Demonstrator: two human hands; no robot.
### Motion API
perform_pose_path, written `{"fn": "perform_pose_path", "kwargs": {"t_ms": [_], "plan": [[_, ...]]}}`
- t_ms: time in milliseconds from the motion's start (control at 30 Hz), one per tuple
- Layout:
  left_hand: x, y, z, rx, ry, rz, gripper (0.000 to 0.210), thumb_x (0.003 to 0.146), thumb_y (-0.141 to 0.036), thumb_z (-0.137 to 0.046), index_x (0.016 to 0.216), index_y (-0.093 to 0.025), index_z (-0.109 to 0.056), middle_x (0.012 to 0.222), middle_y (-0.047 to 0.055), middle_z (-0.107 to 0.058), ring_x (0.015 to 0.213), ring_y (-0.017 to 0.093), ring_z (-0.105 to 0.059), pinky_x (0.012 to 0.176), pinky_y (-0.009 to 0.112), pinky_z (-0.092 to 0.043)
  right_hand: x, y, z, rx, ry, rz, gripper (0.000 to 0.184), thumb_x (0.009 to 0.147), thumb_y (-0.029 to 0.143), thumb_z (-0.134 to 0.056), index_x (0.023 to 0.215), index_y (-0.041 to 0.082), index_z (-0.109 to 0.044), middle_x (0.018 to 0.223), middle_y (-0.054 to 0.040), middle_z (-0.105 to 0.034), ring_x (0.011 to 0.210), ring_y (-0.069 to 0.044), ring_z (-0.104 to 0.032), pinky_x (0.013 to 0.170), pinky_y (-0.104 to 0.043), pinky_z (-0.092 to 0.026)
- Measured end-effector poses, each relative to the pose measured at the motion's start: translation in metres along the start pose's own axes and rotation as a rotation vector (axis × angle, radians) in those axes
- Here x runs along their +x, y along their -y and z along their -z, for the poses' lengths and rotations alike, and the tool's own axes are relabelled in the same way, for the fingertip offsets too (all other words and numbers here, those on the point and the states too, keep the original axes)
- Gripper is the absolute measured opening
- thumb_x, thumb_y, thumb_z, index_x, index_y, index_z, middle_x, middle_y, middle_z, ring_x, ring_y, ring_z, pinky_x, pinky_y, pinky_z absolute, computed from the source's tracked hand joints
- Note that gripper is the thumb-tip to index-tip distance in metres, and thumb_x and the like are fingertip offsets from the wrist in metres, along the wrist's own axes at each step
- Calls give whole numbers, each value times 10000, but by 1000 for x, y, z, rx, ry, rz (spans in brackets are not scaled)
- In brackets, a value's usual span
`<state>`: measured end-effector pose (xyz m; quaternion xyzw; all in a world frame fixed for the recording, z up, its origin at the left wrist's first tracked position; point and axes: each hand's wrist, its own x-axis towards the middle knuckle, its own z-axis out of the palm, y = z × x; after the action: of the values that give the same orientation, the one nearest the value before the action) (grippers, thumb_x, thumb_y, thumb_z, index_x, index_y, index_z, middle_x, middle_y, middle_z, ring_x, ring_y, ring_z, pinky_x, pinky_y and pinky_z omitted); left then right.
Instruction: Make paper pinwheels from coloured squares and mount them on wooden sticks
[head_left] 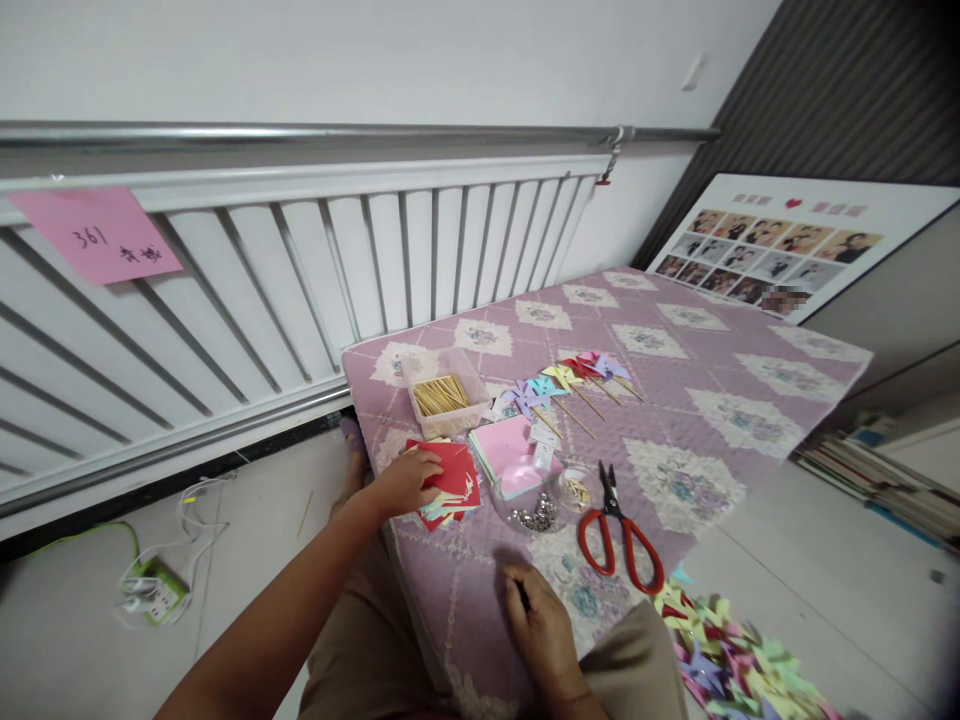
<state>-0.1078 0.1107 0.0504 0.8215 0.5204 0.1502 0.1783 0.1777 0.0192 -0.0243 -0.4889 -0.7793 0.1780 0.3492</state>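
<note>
My left hand (412,482) lies on a stack of cut paper sheets, with a red paper sheet (456,468) on top; its fingers rest over the sheet's left side and the thumb is hidden. Lower on the cloth, my right hand (541,628) is curled closed, thumb against the fingers, and whatever it may hold is hidden. Beyond it are a clear dish of small metal pins (538,514) and a small round tub of pale pieces (576,490). Pink square paper (506,445) is stacked between the hands, farther back. Red-handled scissors (616,530) lie slightly open at the right.
A plastic box of wooden sticks (442,395) stands at the back left. Several paper pinwheels (562,378) on sticks lie behind the pink paper. Many stickless pinwheels (731,660) are heaped at lower right. A radiator (420,240) runs along the wall beside the cloth-covered surface (660,430).
</note>
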Motion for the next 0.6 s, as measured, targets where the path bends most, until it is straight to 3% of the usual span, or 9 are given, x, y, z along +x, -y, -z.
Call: {"fn": "perform_pose_path", "kwargs": {"t_ms": [367,600], "plan": [[4,5,-5,-11,-24,-22,320,881,-188,-425,1032,-166,-707,1149,95,-693,1099,214,-595,1006,380,-443,-1,-2,-1,-19,5,28,185,911,231,-456,894,207,-639,816,-52,-715,762,-199,-699,697,-304,-567],[7,4,-7,1,-44,52,309,890,-189,-410,1004,-181,-697,1072,77,-714,1034,217,-616,965,355,-454,0,-1,0,-15,16,24,193,915,229,-446,881,204,-634,795,-48,-707,741,-192,-692,675,-292,-562]]}}
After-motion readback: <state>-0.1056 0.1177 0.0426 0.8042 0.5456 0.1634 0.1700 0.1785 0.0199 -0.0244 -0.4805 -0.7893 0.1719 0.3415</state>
